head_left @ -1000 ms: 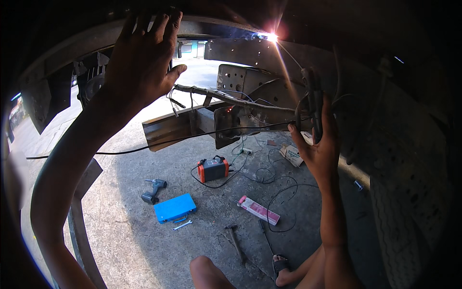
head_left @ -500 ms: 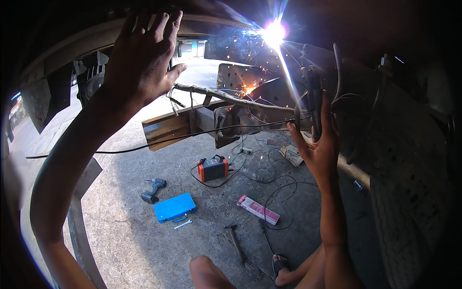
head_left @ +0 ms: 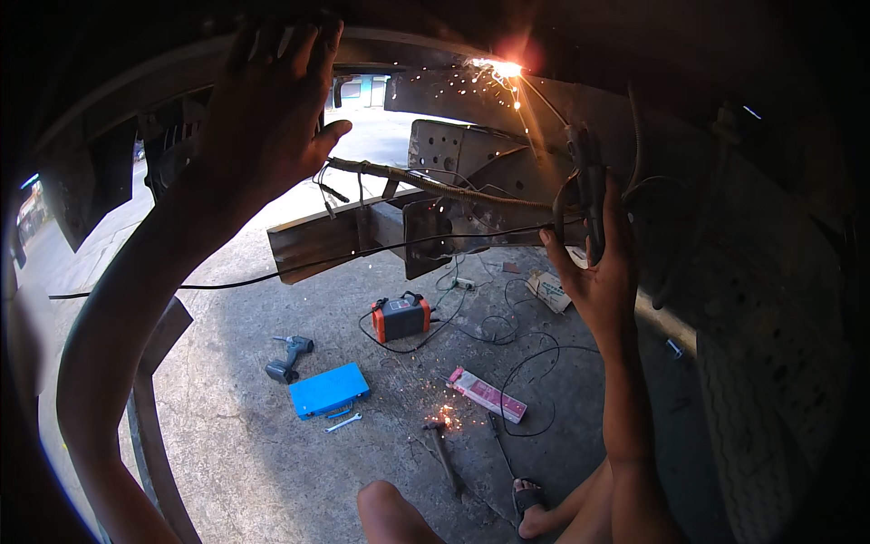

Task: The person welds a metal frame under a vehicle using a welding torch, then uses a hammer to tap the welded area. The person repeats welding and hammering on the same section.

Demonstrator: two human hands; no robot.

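My left hand (head_left: 263, 118) is raised at the upper left, fingers stretched out and apart, its fingertips against the dark metal beam (head_left: 381, 45) overhead. My right hand (head_left: 603, 281) is closed around a black welding electrode holder (head_left: 591, 186). From the holder a thin electrode (head_left: 546, 102) slants up and left toward a glowing orange spot (head_left: 498, 68) on the underside of the beam. Sparks spray left and down from that spot. Below it run a corrugated conduit (head_left: 435, 183) and a bracket with holes (head_left: 442, 145). Shadow hides the beam's right part.
On the concrete floor lie a welding machine (head_left: 401, 317) with cables, a blue case (head_left: 331, 390), a cordless drill (head_left: 292, 356), a wrench (head_left: 343, 422), a pink-and-white box (head_left: 488, 395) and a hammer (head_left: 441, 453). A black cable (head_left: 362, 251) crosses mid-view. A tyre (head_left: 725, 426) stands right.
The glaring white-blue arc has dimmed to an orange glow with sparks. Sparks near the bracket are gone, and others now scatter on the floor by the hammer. Both hands have hardly moved.
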